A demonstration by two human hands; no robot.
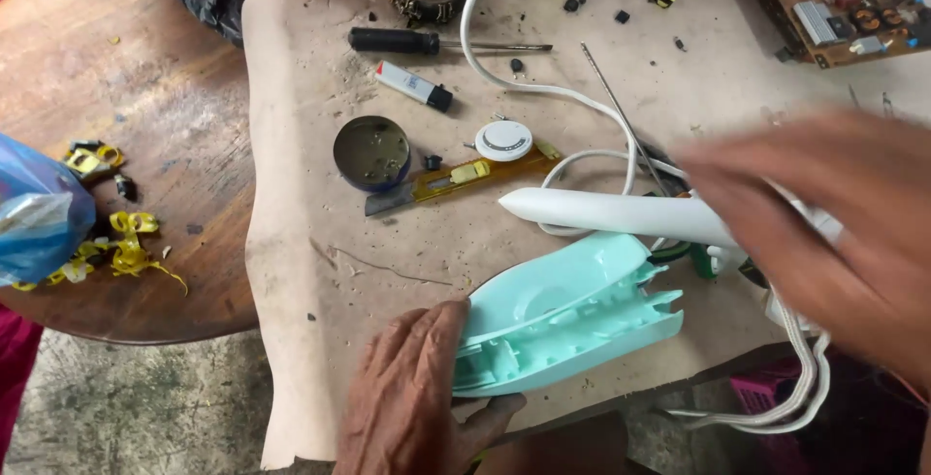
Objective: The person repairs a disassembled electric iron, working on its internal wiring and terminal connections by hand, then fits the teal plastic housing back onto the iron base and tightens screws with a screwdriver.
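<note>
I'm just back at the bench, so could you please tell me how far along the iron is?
Done: the mint green shell is off, lying open. In hand: left hand steadies the shell; right hand, blurred, is over the white handle piece. Left: the white dial and screwdriver lie loose.

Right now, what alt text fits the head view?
Left hand rests on a mint-green plastic iron shell on a workbench; the blurred right hand touches a white handle piece. A screwdriver, round tin and white cord lie behind.
</note>
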